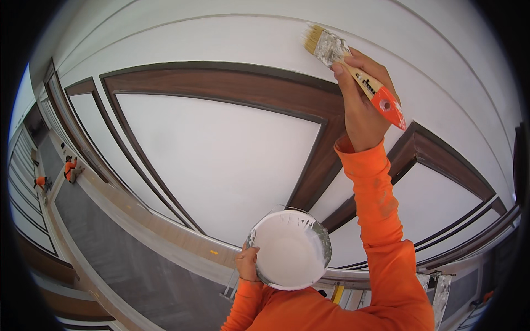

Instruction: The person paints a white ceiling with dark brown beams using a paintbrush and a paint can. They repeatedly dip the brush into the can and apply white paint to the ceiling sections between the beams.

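Observation:
A paintbrush (367,83) with a wooden handle and an orange-red end is gripped in my right hand (364,99), raised high at the right. Its metal band is smeared with white paint, and the pale bristles point up and left at the white wall (232,44); whether they touch it I cannot tell. Low in the middle, my left hand (247,262) is closed on the rim of a round paint bucket (290,251). White paint fills the bucket, with drips along its inner wall. Both my sleeves are orange.
Dark brown wooden trim (221,83) frames white panels on the wall. Two people in orange, one a crouching worker (72,168), are far off at the left. Grey floor covering (138,270) runs along below. Paint-spattered metal rails (441,298) stand at lower right.

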Available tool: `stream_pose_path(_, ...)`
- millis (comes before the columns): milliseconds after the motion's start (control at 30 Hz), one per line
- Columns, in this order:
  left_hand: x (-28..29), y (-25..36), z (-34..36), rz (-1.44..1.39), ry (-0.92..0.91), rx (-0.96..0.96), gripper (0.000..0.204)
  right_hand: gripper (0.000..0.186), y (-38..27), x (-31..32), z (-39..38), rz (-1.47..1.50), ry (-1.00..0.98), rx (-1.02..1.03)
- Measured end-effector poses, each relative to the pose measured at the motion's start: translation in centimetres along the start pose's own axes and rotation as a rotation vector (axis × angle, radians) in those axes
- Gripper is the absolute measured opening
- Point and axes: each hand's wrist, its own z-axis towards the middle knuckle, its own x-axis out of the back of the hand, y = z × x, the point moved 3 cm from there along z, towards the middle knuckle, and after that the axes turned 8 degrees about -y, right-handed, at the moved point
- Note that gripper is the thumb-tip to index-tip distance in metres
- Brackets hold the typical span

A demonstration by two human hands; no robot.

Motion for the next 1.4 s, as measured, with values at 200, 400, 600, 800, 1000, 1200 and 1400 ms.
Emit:
stream_pose_path(200, 0.2, -0.5, -0.1, -0.032, 0.029, 0.019, 0.016, 0.013, 0.1, -0.9, 1.6, -0.045, -0.118, -0.023)
stream_pose_path(400, -0.1, 0.1, -1.6, -0.068, 0.128, 0.058, 0.021, 0.012, -1.6, 2.6, 0.7, -0.106, -0.024, -0.105)
stream_pose_path(600, 0.1, 0.3, -1.8, 0.026, 0.146, -0.043, 0.028, 0.014, -1.9, 2.2, 0.6, -0.118, -0.107, 0.087)
stream_pose_path(800, 2.0, -1.9, -2.5, 0.083, 0.216, -0.057, 0.015, 0.017, -0.9, 5.7, -0.7, -0.24, -0.077, 0.128)
stream_pose_path(1000, 1.6, -1.6, -2.8, 0.034, 0.251, -0.036, 0.021, 0.019, -1.7, 6.5, -1.0, -0.194, -0.051, 0.137)
stream_pose_path(1200, 2.4, -2.6, -2.2, -0.009, 0.288, -0.036, 0.027, 0.02, -0.5, 6.6, -1.2, -0.213, -0.128, 0.193)
stream_pose_path(1400, 3.4, -3.8, -3.0, -0.092, 0.354, -0.01, 0.03, 0.016, -2.0, 10.0, 0.1, -0.215, -0.056, 0.112)
